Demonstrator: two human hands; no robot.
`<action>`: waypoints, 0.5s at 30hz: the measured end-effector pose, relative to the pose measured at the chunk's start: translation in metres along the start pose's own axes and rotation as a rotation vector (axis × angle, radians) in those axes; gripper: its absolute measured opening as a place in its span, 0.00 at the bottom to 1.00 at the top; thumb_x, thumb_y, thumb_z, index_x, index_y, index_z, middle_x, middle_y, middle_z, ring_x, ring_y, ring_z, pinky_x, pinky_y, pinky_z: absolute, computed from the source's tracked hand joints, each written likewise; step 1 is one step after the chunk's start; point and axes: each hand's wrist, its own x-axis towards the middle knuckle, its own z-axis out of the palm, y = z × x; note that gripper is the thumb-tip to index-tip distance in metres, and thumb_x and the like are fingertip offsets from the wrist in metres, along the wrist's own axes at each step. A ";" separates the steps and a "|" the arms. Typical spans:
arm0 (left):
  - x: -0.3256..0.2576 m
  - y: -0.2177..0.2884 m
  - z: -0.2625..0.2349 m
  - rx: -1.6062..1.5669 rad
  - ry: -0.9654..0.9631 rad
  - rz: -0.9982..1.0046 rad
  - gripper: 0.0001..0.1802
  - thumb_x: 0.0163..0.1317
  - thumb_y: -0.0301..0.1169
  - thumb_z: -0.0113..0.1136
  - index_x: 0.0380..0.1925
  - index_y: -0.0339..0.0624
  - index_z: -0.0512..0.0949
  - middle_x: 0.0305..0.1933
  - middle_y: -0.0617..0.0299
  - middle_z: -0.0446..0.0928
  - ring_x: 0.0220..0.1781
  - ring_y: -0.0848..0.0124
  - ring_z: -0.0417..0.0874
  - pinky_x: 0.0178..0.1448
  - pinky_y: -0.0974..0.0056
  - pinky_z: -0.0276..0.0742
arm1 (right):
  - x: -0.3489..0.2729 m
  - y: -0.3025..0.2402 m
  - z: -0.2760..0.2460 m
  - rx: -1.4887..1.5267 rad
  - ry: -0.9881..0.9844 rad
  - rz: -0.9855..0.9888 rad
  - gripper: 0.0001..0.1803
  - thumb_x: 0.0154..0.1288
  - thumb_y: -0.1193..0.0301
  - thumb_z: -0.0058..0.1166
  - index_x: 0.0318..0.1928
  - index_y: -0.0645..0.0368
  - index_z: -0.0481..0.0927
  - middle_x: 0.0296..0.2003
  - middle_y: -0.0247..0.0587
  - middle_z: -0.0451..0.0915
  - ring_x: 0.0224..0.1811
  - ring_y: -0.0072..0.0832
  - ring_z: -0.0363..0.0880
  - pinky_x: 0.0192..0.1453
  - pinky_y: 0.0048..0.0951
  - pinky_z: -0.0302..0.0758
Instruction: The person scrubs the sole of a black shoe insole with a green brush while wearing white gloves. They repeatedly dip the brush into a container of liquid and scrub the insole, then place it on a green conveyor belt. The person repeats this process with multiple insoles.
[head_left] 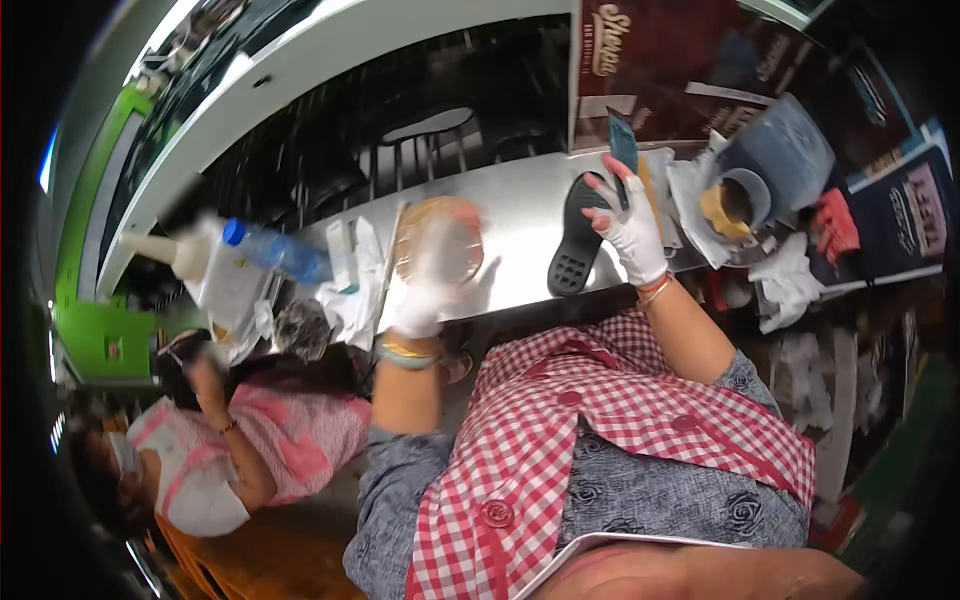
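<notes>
Forearms [692,335] reach up from the lower middle of the frame in my head view. At centre, the left hand [427,285], gloved white, blurs over a round tan item [465,228]; I cannot tell how its fingers stand. Right of centre, the right hand [635,235] angles up and leftward, fingers spread beside a black shoe sole [578,240]. A teal strip [621,138] rises behind them; I cannot tell whether they grip it. At upper right I see white sideways lettering on a maroon carton [655,75]; at far right, a navy box [880,240] bears a pink printed panel.
</notes>
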 end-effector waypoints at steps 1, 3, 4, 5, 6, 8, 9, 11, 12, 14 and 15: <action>-0.005 0.016 -0.018 -0.265 0.059 0.097 0.61 0.38 0.52 0.72 0.69 0.48 0.47 0.71 0.56 0.49 0.71 0.59 0.53 0.69 0.50 0.51 | 0.004 -0.011 0.001 0.038 -0.021 -0.042 0.49 0.46 0.60 0.70 0.65 0.58 0.55 0.65 0.38 0.54 0.66 0.37 0.58 0.55 0.30 0.74; -0.009 0.037 -0.047 -0.243 0.222 0.170 0.65 0.34 0.60 0.70 0.69 0.49 0.45 0.71 0.59 0.49 0.71 0.58 0.53 0.69 0.51 0.50 | 0.014 -0.019 -0.003 0.046 -0.017 -0.018 0.55 0.40 0.55 0.72 0.66 0.55 0.54 0.66 0.37 0.52 0.68 0.37 0.56 0.56 0.33 0.72; -0.009 0.041 -0.059 -0.194 0.262 0.179 0.66 0.33 0.63 0.69 0.69 0.51 0.45 0.72 0.59 0.49 0.71 0.58 0.52 0.70 0.51 0.48 | 0.019 -0.020 -0.006 0.043 -0.016 -0.020 0.55 0.40 0.55 0.72 0.66 0.55 0.54 0.66 0.36 0.51 0.68 0.37 0.55 0.56 0.33 0.72; -0.009 0.043 -0.073 -0.163 0.282 0.184 0.65 0.34 0.64 0.68 0.69 0.51 0.45 0.72 0.59 0.49 0.71 0.58 0.52 0.70 0.52 0.47 | 0.022 -0.020 -0.008 0.041 -0.016 -0.022 0.55 0.40 0.55 0.72 0.66 0.55 0.54 0.67 0.36 0.50 0.68 0.37 0.55 0.57 0.33 0.72; -0.007 0.042 -0.087 -0.131 0.304 0.191 0.65 0.34 0.64 0.68 0.69 0.52 0.45 0.72 0.59 0.48 0.71 0.58 0.52 0.70 0.52 0.47 | 0.024 -0.021 -0.009 0.036 -0.010 -0.020 0.56 0.39 0.55 0.73 0.66 0.55 0.53 0.67 0.35 0.50 0.68 0.37 0.54 0.58 0.35 0.70; -0.009 0.037 -0.103 -0.108 0.336 0.210 0.64 0.35 0.67 0.65 0.69 0.52 0.46 0.72 0.59 0.48 0.71 0.59 0.51 0.70 0.52 0.45 | 0.022 -0.026 -0.004 0.007 0.014 -0.058 0.55 0.39 0.59 0.73 0.66 0.56 0.54 0.65 0.37 0.53 0.68 0.36 0.56 0.59 0.33 0.68; -0.012 0.036 -0.104 -0.095 0.327 0.214 0.63 0.36 0.68 0.62 0.69 0.53 0.46 0.72 0.59 0.48 0.71 0.58 0.51 0.70 0.51 0.44 | 0.020 -0.027 0.001 0.002 0.015 -0.075 0.55 0.40 0.61 0.74 0.66 0.57 0.54 0.65 0.39 0.55 0.67 0.36 0.57 0.60 0.33 0.67; -0.014 0.034 -0.106 -0.072 0.319 0.247 0.61 0.39 0.70 0.58 0.69 0.54 0.46 0.72 0.59 0.48 0.72 0.57 0.49 0.70 0.49 0.43 | 0.013 -0.021 0.002 -0.111 0.047 -0.138 0.52 0.43 0.66 0.72 0.66 0.58 0.54 0.64 0.41 0.56 0.67 0.34 0.58 0.62 0.36 0.67; -0.017 0.034 -0.103 -0.090 0.317 0.246 0.59 0.41 0.70 0.57 0.69 0.53 0.47 0.71 0.60 0.50 0.71 0.58 0.52 0.70 0.50 0.45 | 0.008 -0.019 0.004 -0.218 0.074 -0.188 0.50 0.44 0.67 0.71 0.66 0.58 0.55 0.63 0.42 0.58 0.65 0.34 0.60 0.62 0.36 0.66; -0.012 0.037 -0.069 -0.219 0.319 0.268 0.52 0.47 0.66 0.57 0.66 0.48 0.55 0.67 0.59 0.59 0.68 0.61 0.59 0.68 0.56 0.51 | -0.005 -0.005 0.005 -0.405 0.090 -0.274 0.44 0.48 0.71 0.67 0.65 0.60 0.57 0.60 0.43 0.63 0.63 0.33 0.64 0.61 0.35 0.66; -0.008 0.024 -0.068 -0.250 0.330 0.200 0.40 0.55 0.57 0.56 0.62 0.47 0.61 0.64 0.60 0.62 0.65 0.63 0.63 0.66 0.58 0.56 | -0.012 0.004 0.004 -0.493 0.080 -0.312 0.41 0.50 0.73 0.65 0.64 0.60 0.59 0.59 0.44 0.65 0.61 0.33 0.66 0.61 0.34 0.65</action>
